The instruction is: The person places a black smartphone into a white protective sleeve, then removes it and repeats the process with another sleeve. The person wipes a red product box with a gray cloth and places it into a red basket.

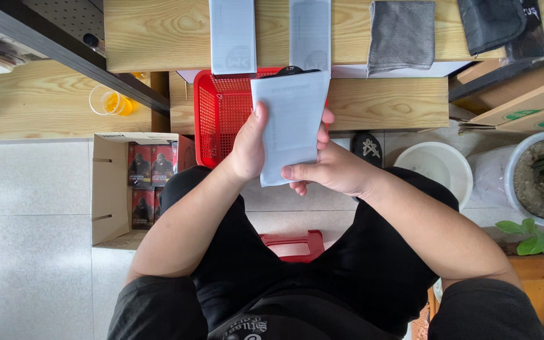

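White pouch (pixel 291 126) in both hands

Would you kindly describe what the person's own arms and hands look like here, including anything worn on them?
Both arms are bare from the shoulders down, below short black sleeves. The left hand and right hand wear no gloves; no rings, watch or bracelet are visible. The fingernails look short and plain. The black top matches black trousers.
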